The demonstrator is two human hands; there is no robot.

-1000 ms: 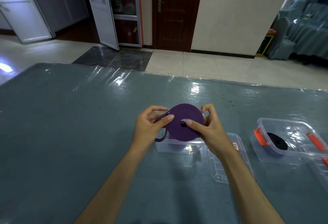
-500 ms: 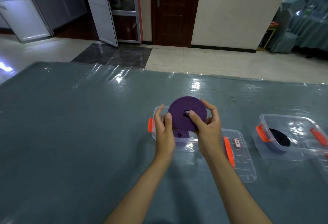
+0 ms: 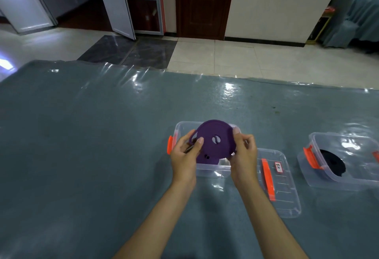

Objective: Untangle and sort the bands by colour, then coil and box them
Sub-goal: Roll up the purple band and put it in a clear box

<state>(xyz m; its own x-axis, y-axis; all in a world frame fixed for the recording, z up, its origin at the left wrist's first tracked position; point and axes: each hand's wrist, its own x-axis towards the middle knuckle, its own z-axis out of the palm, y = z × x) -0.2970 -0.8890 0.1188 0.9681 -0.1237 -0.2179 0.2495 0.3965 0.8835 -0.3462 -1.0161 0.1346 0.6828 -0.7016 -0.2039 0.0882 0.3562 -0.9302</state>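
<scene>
Purple coil [image 3: 213, 143] now lower than a second ago, tilted over the open clear box [image 3: 205, 169]; left hand [image 3: 184, 156] and right hand [image 3: 243, 156] both pinch its edges; boxing step nearly done; black coil [image 3: 333, 164] already boxed at right.

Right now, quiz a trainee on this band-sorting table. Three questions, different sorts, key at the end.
1. True or false: the purple coil is held by both the left hand and the right hand.
2. What lies in the far-right box? A) a black coil B) a purple coil C) nothing
3. Fill in: the loose lid lies flat on the table, just ____ of the box under the hands.

Key: 1 true. 2 A, the black coil. 3 right.
</scene>
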